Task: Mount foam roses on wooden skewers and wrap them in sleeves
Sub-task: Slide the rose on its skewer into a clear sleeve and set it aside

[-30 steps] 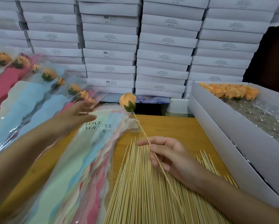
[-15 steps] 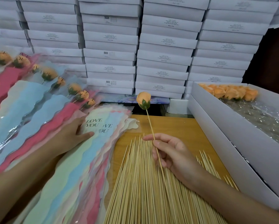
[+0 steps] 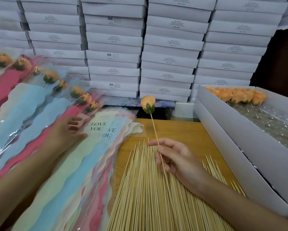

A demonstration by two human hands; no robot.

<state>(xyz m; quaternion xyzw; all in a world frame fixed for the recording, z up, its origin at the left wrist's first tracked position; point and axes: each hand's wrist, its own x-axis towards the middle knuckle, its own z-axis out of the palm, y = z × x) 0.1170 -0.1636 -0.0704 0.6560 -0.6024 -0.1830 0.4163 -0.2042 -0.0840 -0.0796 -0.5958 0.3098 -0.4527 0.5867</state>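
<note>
An orange foam rose [image 3: 148, 103] with green sepals sits on top of a wooden skewer [image 3: 155, 130]. My right hand [image 3: 175, 157] pinches that skewer near its middle and holds it nearly upright above the pile of loose skewers [image 3: 150, 197]. My left hand [image 3: 68, 132] rests on the stack of pastel sleeves [image 3: 83, 164] printed "LOVE YOU", thumb stretched out, fingers curled at the top sleeve's upper edge. Whether it pinches the sleeve is unclear.
Several wrapped roses [image 3: 50, 75] lie fanned out at the left. A white box [image 3: 240, 147] at the right holds loose orange rose heads [image 3: 236, 95] and clear film. Stacked white boxes [image 3: 170, 47] wall the back. Wooden table [image 3: 181, 132] shows between the piles.
My left hand came back from the wrapped roses and settled on the sleeve stack. My right hand swung the skewered rose from leaning left to nearly upright.
</note>
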